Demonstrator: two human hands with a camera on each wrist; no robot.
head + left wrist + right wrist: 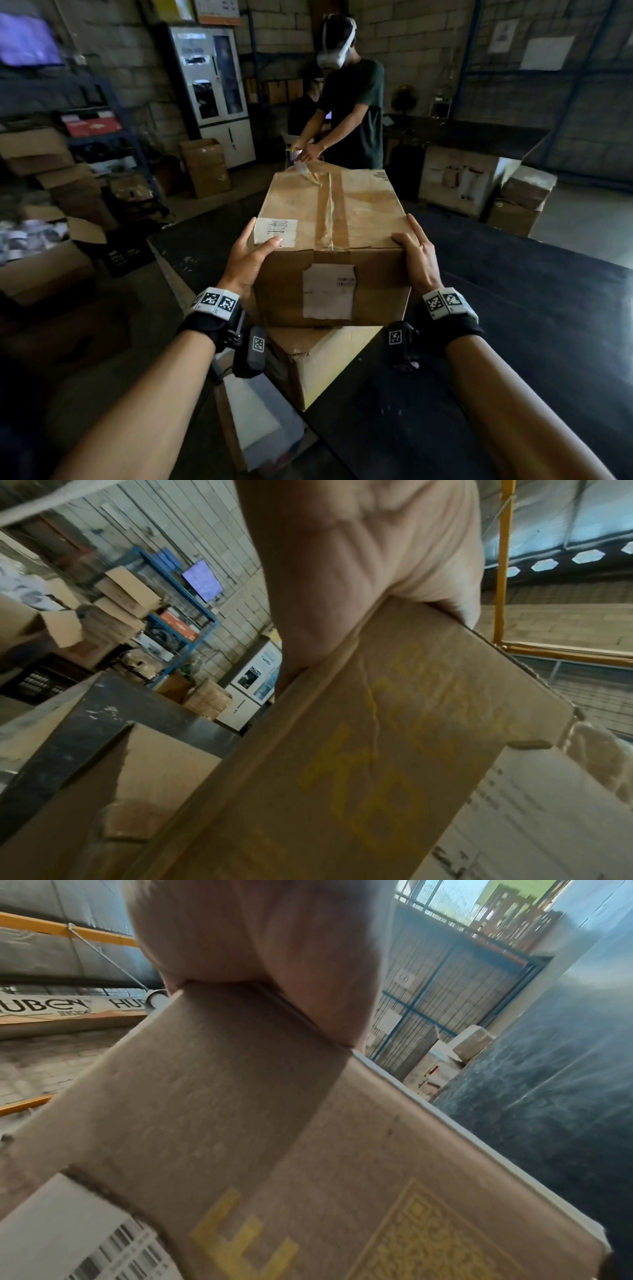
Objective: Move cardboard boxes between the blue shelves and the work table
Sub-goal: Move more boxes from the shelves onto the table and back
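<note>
A taped brown cardboard box [329,240] with white labels is held between my two hands over the near corner of the dark work table [531,308]. My left hand [248,255] grips its left side with the thumb over the top edge. My right hand [416,248] grips its right side the same way. In the left wrist view my left hand's palm [359,561] presses the box [377,764]. The right wrist view shows my right hand [257,934] on the box [240,1123]. A second box [322,359] lies directly underneath; I cannot tell whether they touch. The blue shelves [113,137] stand at the left.
Another person [352,109] wearing a headset works at the table's far end. Stacked cardboard boxes [51,161] crowd the floor by the shelves, and more boxes [520,198] sit at the right. An open box with white contents [253,411] stands on the floor below my left wrist.
</note>
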